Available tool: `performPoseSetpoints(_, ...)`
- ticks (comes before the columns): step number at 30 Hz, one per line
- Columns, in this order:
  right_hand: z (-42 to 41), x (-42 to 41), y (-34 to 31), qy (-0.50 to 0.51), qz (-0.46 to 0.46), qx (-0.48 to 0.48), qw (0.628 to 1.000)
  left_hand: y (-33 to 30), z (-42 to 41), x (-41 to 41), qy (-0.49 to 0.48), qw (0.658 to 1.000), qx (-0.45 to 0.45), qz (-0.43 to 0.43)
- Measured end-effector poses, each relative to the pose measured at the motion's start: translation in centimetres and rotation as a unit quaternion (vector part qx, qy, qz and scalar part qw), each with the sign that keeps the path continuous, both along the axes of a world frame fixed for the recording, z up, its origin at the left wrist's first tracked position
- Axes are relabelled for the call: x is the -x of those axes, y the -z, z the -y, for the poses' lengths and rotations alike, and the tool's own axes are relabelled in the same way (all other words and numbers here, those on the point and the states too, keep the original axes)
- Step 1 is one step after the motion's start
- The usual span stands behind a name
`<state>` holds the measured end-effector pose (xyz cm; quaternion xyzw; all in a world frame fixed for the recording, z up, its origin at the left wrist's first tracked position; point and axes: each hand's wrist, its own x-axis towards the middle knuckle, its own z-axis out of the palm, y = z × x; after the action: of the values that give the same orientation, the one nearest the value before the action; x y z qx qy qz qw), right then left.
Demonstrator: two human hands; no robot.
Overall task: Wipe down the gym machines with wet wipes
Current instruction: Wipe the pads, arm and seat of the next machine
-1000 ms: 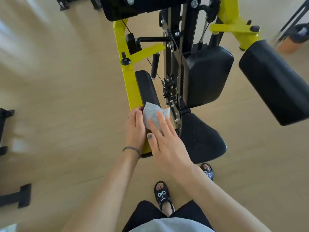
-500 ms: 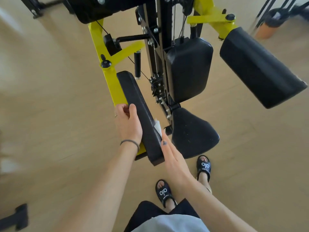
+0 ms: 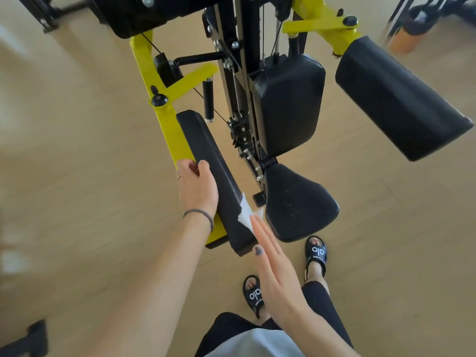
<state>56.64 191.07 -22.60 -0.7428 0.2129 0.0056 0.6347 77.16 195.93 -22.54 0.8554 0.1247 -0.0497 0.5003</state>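
The right hand (image 3: 277,276) is nearest, its fingers straight and pressed together, pushing the white wet wipe (image 3: 246,214) against the inner side of the long black arm pad (image 3: 213,171). The left hand (image 3: 197,188) holds the outer edge of this pad, fingers curled round it. Just beyond stands the black seat (image 3: 298,202), then the back pad (image 3: 288,104) on the yellow frame (image 3: 167,124).
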Motion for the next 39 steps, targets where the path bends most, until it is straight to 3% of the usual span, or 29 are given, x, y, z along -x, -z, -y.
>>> performPoseSetpoints(3,0.2,-0.7,0.1,-0.007,0.007,0.013,1.000,-0.8,1.3,-2.0,-0.078,0.991,0.075,-0.082)
performPoseSetpoints(10,5.3,-13.3,-0.7,-0.092,-0.039,-0.105,0.989,-0.9,2.3,-1.7,-0.110,0.993,-0.037,-0.035)
performPoseSetpoints(17,4.6,-7.3,-1.0,-0.158,0.009,-0.062,0.985,-1.2,2.7,-1.6,-0.111,0.991,-0.078,-0.022)
performPoseSetpoints(25,7.0,-23.8,-1.3,-0.161,-0.046,-0.111,0.980,-1.1,2.7,-2.1,-0.110,0.989,-0.098,-0.011)
performPoseSetpoints(32,6.8,-14.4,-1.3,-0.216,0.022,-0.087,0.972,-1.0,2.9,-2.1,-0.134,0.987,-0.093,0.001)
performPoseSetpoints(39,7.0,-28.8,0.4,-0.169,0.008,-0.107,0.980,-1.2,3.2,-2.1,-0.102,0.981,-0.158,0.043)
